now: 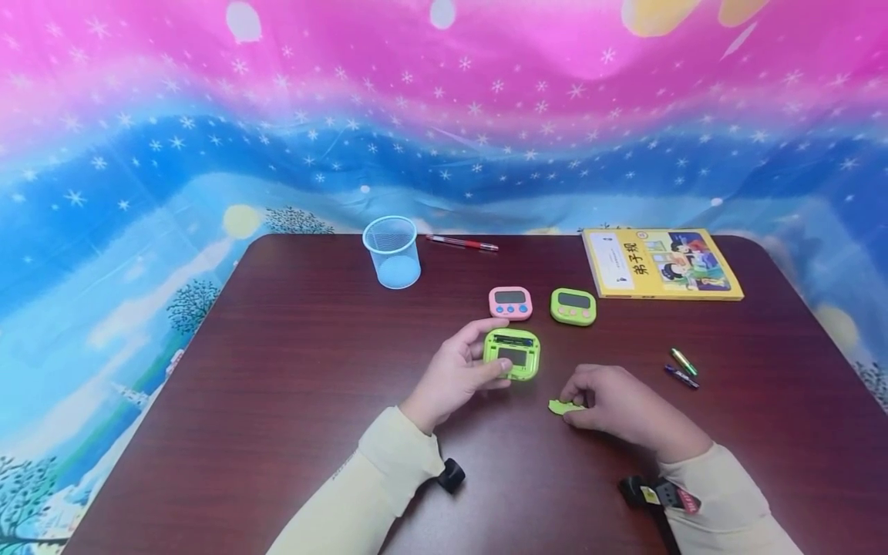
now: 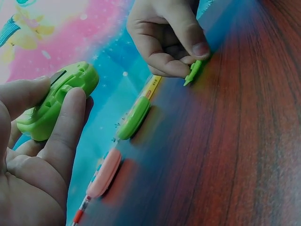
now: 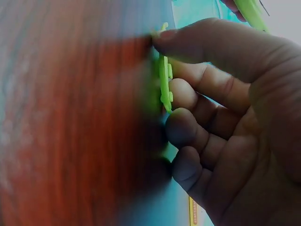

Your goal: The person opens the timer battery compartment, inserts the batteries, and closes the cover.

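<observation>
We grip a green timer (image 1: 515,354) in our left hand (image 1: 454,376) and pinch a cover (image 1: 560,406) in our right hand (image 1: 617,405).

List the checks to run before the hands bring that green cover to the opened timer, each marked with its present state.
1. Opened timer gripped by the left hand: ok.
2. Green cover pinched by the right hand: ok.
3. Battery compartment uncovered and facing the head camera: ok.
4. Batteries seated properly inside: cannot tell, too small and dark.
5. Cover fitted on the timer: not ok, the two are apart.
6. Loose batteries lying clear of both hands: ok.
</observation>
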`<state>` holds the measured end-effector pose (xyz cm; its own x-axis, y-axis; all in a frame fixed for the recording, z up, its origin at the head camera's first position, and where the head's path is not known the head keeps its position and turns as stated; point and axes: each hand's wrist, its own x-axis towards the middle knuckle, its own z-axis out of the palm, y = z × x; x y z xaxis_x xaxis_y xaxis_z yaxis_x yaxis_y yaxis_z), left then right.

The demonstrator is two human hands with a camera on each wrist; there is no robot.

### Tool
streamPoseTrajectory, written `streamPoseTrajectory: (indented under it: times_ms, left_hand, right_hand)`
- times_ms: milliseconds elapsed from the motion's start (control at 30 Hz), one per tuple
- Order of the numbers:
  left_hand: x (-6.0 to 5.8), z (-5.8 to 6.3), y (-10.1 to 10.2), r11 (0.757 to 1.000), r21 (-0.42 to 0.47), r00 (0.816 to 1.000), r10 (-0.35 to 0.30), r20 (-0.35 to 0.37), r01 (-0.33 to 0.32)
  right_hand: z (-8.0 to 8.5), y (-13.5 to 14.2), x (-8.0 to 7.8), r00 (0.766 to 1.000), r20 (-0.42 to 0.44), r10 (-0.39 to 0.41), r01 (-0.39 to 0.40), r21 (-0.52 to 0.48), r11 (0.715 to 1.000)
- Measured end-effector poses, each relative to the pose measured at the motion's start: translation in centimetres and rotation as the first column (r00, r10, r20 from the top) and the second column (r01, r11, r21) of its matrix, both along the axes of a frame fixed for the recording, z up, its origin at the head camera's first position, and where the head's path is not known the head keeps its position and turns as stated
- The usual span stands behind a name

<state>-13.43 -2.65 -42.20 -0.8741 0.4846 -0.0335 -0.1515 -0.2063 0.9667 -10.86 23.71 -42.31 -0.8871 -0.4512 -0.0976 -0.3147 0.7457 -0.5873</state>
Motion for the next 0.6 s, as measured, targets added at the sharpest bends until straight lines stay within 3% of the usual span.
streamPoseTrajectory:
  times_ms: [333,600]
  left_hand:
    - [0.00,0.09,-0.06,1.000,0.001,1.000,-0.008,-0.001,0.008]
    - [-0.02,0.07,-0.06,1.000,-0.014,1.000,-0.007,0.000,0.007]
  right_hand:
    - [-0.05,0.61,0.02,0.999,0.042,-0.024,0.029,-0.132,0.991]
    - [0.47,0.70,-0.06,0.989,0.088,-0.117,0.133,-0.202,0.970]
